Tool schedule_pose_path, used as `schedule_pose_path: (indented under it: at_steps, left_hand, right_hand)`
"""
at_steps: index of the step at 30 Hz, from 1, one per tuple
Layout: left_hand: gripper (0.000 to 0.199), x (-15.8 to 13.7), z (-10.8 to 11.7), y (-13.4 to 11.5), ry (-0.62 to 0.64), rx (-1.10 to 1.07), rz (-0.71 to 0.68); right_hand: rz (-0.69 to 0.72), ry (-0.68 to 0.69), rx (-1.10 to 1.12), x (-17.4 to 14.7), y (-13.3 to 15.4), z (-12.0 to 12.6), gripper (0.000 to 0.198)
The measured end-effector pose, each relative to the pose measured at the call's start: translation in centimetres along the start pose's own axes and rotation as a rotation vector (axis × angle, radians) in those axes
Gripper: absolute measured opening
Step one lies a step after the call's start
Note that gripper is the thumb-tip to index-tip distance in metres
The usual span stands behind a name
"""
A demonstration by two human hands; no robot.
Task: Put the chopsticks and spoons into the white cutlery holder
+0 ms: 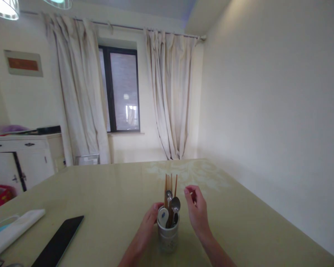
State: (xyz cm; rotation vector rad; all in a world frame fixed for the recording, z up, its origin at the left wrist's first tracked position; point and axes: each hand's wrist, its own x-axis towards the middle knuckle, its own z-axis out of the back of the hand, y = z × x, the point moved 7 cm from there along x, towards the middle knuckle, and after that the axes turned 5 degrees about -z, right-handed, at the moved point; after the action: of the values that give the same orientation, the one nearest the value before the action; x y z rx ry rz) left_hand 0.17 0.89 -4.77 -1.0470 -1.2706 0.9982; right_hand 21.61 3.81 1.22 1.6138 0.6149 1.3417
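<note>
A pale cylindrical utensil holder (168, 237) stands upright on the table in front of me. In it are several wooden chopsticks (166, 187), a metal spoon (175, 204), a smaller metal spoon (169, 195) behind it and a white spoon (163, 217) with a dark blue mark. My left hand (150, 218) grips the holder's left side near the rim, its fingertips partly hidden behind. To the right of the holder, and apart from it, my right hand (196, 207) is raised with its fingers curled in toward the thumb. Nothing shows sticking out of it.
The holder stands on a pale green table (114, 196). At the left lie a black flat device (59, 239) and a white power strip (19, 230). Beyond are a white cabinet (33, 159), a red basin (1, 196), curtains (172, 92) and a window. A wall (272, 111) borders the right side.
</note>
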Motion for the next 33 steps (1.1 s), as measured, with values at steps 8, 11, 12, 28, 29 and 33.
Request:
schedule_pose_path:
  at_steps: [8, 11, 12, 28, 29, 33]
  left_hand:
    - [0.097, -1.2, -1.3, -1.2, 0.41, -0.077, 0.023]
    - [0.09, -0.9, -1.7, -0.3, 0.339, -0.013, 0.018]
    - [0.089, -0.7, -1.8, 0.0, 0.309, 0.009, 0.009]
    - [0.078, -0.1, -2.1, 2.9, 0.057, 0.348, -0.133]
    - [0.08, -0.1, -2.0, 3.3, 0.056, 0.383, -0.127]
    - [0.072, -0.2, -1.7, 4.0, 0.045, 0.459, -0.132]
  right_hand:
    - [-0.328, 0.216, 0.164, -0.1, -6.6, -3.1, 0.077]
    - [-0.304, 0.286, 0.271, -0.4, -5.3, -3.1, 0.085]
    - [-0.25, 0.304, 0.273, -0.6, -4.5, -3.0, 0.085]
    - [-0.061, 0.324, -0.025, -2.1, -2.8, -4.0, 0.076]
    - [-0.074, 0.263, -0.054, -1.4, -3.2, -3.3, 0.074]
    - [-0.149, 0.002, -0.169, 2.0, -5.6, 1.0, 0.067]
